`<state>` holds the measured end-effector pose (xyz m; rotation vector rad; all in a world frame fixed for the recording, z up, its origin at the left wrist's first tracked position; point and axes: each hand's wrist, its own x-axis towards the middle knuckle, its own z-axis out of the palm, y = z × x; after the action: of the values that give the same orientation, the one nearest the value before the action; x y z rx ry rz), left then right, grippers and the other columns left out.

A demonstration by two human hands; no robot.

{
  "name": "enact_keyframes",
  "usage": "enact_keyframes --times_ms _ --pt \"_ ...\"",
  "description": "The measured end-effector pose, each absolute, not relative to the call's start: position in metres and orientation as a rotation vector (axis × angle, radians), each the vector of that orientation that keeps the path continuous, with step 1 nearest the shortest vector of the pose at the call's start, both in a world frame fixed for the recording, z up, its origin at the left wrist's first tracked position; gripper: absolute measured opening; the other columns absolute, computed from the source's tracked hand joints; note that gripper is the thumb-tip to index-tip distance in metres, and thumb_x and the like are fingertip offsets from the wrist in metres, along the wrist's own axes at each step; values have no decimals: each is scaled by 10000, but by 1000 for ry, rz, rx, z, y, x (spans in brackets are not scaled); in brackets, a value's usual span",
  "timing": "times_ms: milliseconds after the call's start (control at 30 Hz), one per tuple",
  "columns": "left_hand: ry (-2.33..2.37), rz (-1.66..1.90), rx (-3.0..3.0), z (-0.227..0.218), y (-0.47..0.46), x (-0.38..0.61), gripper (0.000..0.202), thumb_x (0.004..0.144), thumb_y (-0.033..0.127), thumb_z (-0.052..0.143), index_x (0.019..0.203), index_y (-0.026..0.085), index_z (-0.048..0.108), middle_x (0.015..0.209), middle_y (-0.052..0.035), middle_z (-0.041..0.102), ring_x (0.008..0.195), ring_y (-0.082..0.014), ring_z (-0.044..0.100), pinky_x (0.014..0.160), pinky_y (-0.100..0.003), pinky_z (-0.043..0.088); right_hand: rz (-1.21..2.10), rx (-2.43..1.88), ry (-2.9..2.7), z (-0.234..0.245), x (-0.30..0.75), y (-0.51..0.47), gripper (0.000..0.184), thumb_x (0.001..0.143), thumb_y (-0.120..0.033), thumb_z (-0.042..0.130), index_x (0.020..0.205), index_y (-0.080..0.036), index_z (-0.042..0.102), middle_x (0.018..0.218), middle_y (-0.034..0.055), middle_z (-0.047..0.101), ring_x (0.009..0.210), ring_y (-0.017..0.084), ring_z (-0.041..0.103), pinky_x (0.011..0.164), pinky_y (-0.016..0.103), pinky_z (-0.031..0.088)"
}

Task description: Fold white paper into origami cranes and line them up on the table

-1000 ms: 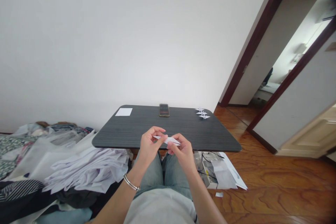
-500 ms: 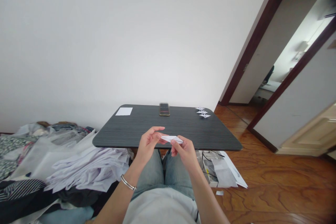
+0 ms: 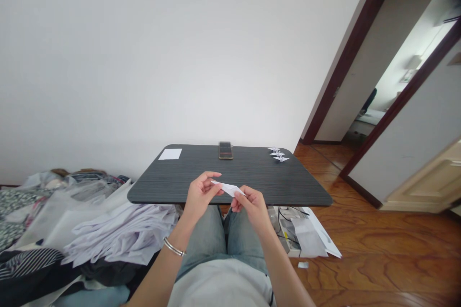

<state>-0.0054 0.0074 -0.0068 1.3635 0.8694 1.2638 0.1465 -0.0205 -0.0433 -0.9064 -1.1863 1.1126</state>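
1. Head view, hands: the left hand (image 3: 200, 197) pinches one pointed end of a narrow folded white paper (image 3: 229, 189) between thumb and fingers, its index finger stretched out above. The right hand (image 3: 253, 204) grips the other end, its thumb on top. The hands are apart, joined only by the paper, which slants slightly down toward the right hand at the near side of the dark table (image 3: 194, 172).

2. Head view, containers: a pale box (image 3: 293, 250) sits below the table's right side, with dark cables (image 3: 279, 220) and loose white paper (image 3: 309, 239) about it; whether the cables lie in it or on it, I cannot tell. Left of the table, cloth and translucent sheeting are heaped in a pile (image 3: 126, 235).

3. Head view, edges: the rounded far edge runs close along the white wall (image 3: 230, 57); the near edge passes above the person's thighs (image 3: 205, 237). A square white sheet (image 3: 170, 154) lies by the far left corner, and three small paper birds (image 3: 278, 154) stand in a row near the far right one.

4. Head view, room: a phone (image 3: 225, 150) lies at the far middle, well apart from the hands, with dark tabletop between. Wooden floor (image 3: 360, 244) stretches off to the right.
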Motion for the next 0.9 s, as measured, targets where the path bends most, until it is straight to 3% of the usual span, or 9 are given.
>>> enact_keyframes --times_ms 133,367,567,900 --pt "782 1270 1314 -21 17 -1 398 647 281 714 989 139 570 640 14 646 594 -125 619 603 -238 499 1118 -898 -1131 -53 144 -11 342 730 -473 628 604 -156 594 513 3 618 411 92 537 402 180 389" --pt "793 1350 1249 -31 25 4 327 677 319 691 932 136 598 664 3 643 594 -112 583 557 -214 470 1087 -906 -1139 -64 142 -5 349 749 -486 601 696 -147 671 548 24 642 429 100 550 387 182 374" --pt "838 1259 1339 -31 23 5 239 697 340 674 647 114 616 573 3 597 533 -92 523 506 -194 424 1091 -905 -1222 -63 140 -8 338 755 -459 611 621 -151 646 535 24 643 440 101 553 418 186 395" --pt "912 1371 1403 -29 24 2 246 716 349 655 645 120 600 554 12 580 507 -88 504 482 -190 409 1124 -887 -1254 -59 143 -12 351 787 -457 570 656 -147 675 549 34 668 431 100 576 435 186 417"
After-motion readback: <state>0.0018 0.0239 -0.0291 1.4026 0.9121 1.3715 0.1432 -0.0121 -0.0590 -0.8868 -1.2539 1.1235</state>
